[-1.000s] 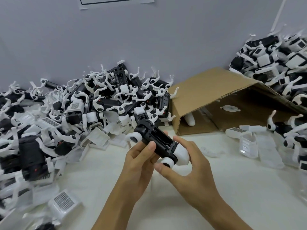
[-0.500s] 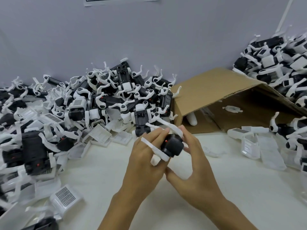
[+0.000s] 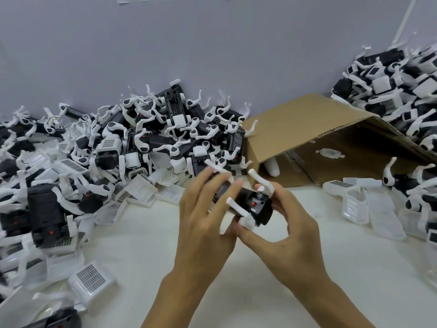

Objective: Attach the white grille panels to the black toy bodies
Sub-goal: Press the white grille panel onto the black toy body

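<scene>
Black with white legs, the toy body (image 3: 254,205) sits above the white counter (image 3: 307,280) between our hands: our left hand (image 3: 205,223) wraps its fingers over its far end, our right hand (image 3: 283,230) cradles it from below. A white grille panel (image 3: 91,279) lies near the left pile.
</scene>
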The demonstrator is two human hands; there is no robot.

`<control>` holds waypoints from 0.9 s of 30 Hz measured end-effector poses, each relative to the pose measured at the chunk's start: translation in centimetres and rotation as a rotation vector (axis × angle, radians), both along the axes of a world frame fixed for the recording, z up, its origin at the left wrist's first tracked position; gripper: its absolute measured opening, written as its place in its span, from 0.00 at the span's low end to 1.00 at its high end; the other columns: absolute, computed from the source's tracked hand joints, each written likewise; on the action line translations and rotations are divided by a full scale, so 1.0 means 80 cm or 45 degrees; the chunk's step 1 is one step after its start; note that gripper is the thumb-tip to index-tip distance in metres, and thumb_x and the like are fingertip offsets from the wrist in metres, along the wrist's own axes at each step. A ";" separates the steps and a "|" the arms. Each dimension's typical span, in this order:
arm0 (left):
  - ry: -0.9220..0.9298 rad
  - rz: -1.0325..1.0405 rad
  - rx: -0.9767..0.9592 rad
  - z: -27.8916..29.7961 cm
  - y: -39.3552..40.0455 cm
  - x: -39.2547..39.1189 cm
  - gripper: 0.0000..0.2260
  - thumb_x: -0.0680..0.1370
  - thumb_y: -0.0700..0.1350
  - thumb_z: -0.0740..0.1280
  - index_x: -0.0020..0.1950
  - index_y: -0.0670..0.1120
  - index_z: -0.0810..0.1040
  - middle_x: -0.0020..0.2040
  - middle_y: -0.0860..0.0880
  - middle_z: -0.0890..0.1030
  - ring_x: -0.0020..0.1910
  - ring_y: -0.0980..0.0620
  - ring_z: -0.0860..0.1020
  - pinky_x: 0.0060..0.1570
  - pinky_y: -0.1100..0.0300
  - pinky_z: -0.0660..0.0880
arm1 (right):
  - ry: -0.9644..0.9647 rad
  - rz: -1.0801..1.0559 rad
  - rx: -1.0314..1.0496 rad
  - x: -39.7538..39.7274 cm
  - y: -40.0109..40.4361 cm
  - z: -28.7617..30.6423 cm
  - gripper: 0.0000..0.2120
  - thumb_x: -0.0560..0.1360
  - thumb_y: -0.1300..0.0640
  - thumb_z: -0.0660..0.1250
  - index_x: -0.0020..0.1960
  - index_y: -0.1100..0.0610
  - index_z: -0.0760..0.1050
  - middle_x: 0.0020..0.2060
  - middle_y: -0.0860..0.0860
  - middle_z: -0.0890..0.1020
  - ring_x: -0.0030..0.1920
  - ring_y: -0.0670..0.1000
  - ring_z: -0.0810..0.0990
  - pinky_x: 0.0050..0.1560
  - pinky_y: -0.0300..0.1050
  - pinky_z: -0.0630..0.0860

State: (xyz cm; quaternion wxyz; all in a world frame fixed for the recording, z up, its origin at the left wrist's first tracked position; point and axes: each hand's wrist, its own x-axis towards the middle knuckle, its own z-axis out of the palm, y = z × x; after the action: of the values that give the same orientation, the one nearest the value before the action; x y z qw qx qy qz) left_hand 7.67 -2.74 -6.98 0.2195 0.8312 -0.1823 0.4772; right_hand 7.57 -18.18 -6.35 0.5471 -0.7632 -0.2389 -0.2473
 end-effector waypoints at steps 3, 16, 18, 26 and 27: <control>0.049 0.192 -0.283 0.000 -0.003 -0.006 0.23 0.62 0.45 0.75 0.54 0.47 0.71 0.56 0.48 0.70 0.58 0.48 0.65 0.58 0.55 0.66 | 0.021 0.019 0.016 0.001 0.002 -0.004 0.37 0.66 0.48 0.82 0.69 0.45 0.68 0.61 0.40 0.79 0.63 0.43 0.78 0.58 0.29 0.73; 1.223 -0.811 -1.830 0.024 -0.003 -0.005 0.21 0.76 0.55 0.67 0.60 0.40 0.82 0.53 0.41 0.85 0.49 0.44 0.84 0.44 0.54 0.82 | 0.071 0.151 0.295 -0.001 0.004 -0.007 0.40 0.67 0.64 0.81 0.72 0.46 0.67 0.68 0.38 0.74 0.70 0.48 0.75 0.59 0.36 0.78; 1.186 -0.915 -1.882 0.025 -0.007 -0.007 0.20 0.76 0.55 0.67 0.59 0.43 0.83 0.53 0.41 0.85 0.50 0.46 0.84 0.46 0.56 0.82 | 0.206 0.270 0.412 -0.006 0.007 -0.004 0.37 0.67 0.61 0.80 0.69 0.43 0.68 0.65 0.39 0.76 0.67 0.49 0.77 0.58 0.36 0.78; 0.874 -0.832 -1.855 0.025 -0.010 -0.009 0.19 0.76 0.45 0.69 0.67 0.43 0.78 0.60 0.39 0.83 0.59 0.41 0.82 0.59 0.46 0.78 | 0.646 0.435 0.491 -0.009 0.019 -0.010 0.28 0.66 0.59 0.65 0.63 0.40 0.77 0.58 0.41 0.83 0.64 0.48 0.79 0.66 0.53 0.75; 0.871 -0.855 -1.831 0.024 -0.010 -0.009 0.19 0.77 0.45 0.69 0.68 0.43 0.78 0.60 0.39 0.82 0.59 0.41 0.81 0.58 0.48 0.78 | 0.627 0.407 0.470 -0.011 0.020 -0.009 0.26 0.68 0.57 0.65 0.64 0.41 0.77 0.58 0.42 0.83 0.65 0.48 0.78 0.67 0.53 0.75</control>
State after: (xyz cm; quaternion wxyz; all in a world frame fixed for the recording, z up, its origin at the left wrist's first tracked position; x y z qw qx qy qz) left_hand 6.91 -3.58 -5.03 0.8644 0.4905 0.0043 0.1100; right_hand 6.69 -16.58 -7.09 0.7490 -0.6411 -0.1675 -0.0057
